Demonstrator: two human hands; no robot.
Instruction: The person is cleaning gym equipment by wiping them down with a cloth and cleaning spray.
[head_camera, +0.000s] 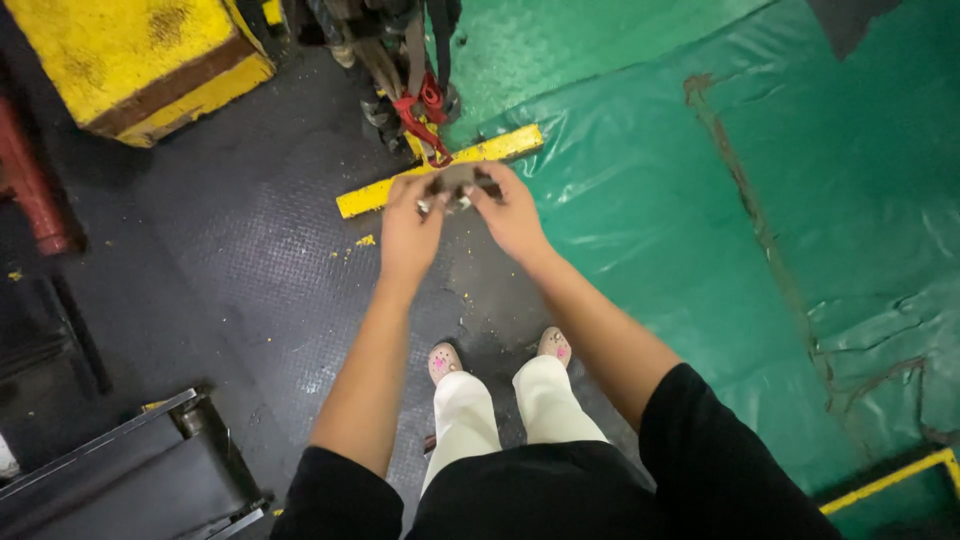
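Observation:
Both my hands are raised in front of me over the floor and grip one small dark grey object (458, 183) between them. My left hand (408, 228) pinches its left end, my right hand (512, 215) its right end. What the object is cannot be told; it looks like a small metal or rubber part. My feet in pale clogs and white trousers stand below the hands.
Dark checker-plate floor (250, 270) on the left, green sheet flooring (700, 200) on the right. A yellow strip (440, 168) lies on the floor beyond my hands. Red straps and hoses (420, 105) hang ahead. A yellow block (140, 60) is upper left, black machinery (130, 470) lower left.

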